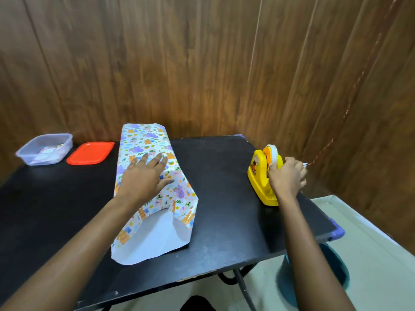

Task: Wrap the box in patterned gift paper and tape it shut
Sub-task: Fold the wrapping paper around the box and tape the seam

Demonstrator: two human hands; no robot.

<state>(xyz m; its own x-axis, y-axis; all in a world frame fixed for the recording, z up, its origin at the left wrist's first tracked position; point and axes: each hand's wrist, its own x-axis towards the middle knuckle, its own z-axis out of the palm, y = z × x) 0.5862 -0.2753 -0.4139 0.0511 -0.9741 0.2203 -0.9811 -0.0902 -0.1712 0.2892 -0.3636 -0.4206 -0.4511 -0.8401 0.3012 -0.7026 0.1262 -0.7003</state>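
The box is hidden inside white gift paper [155, 140] printed with orange and purple animals, lying lengthwise on the black table [224, 198]. The paper's near end gapes open, showing its plain white inside. My left hand [146, 176] lies flat on top of the wrapped box, fingers spread, pressing the paper down. A yellow tape dispenser [261, 173] with a white tape roll stands near the table's right edge. My right hand [286, 177] is at the dispenser, its fingers closed on the tape end on the far side.
A clear plastic container [45, 149] with small items stands at the table's back left, its red lid [91, 153] beside it. Wood panel walls close in behind and to the right. A teal bin [336, 270] sits on the floor under the table's right corner.
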